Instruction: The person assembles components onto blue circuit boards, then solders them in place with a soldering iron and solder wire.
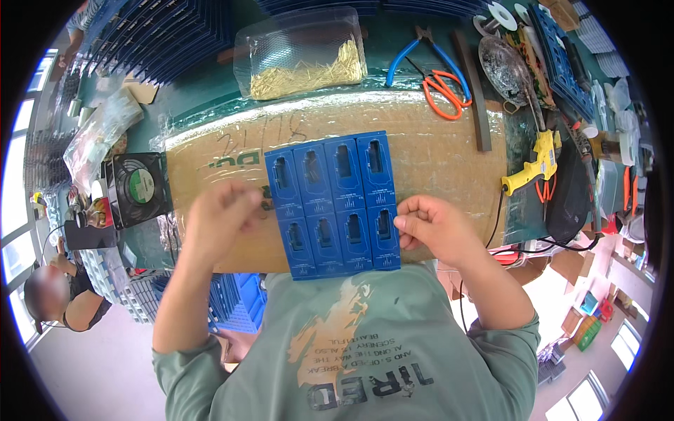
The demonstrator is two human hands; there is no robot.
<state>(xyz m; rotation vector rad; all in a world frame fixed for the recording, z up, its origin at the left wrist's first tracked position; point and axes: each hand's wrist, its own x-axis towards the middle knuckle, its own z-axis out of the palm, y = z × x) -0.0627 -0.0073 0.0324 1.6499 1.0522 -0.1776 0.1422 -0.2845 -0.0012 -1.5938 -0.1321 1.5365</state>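
Note:
A blue circuit board panel (337, 205), divided into several identical units with dark slot-like cut-outs, lies over the near edge of a cardboard sheet (449, 158). My right hand (434, 228) pinches the panel's right edge between thumb and fingers. To the left of the panel, apart from it, my left hand (223, 214) hovers over the cardboard. Motion blurs its fingers, and whether they hold anything cannot be made out. Beyond the panel, a clear plastic tray (298, 59) contains a heap of thin gold-coloured pins (309, 78).
Pliers with blue handles (400, 59) and orange-handled scissors (444, 95) lie far right of the tray, beside a dark bar (472, 91). At right is a yellow glue gun (537, 161) with a cord. A black fan (139, 189) stands left; stacked blue boards (161, 35) rise far left.

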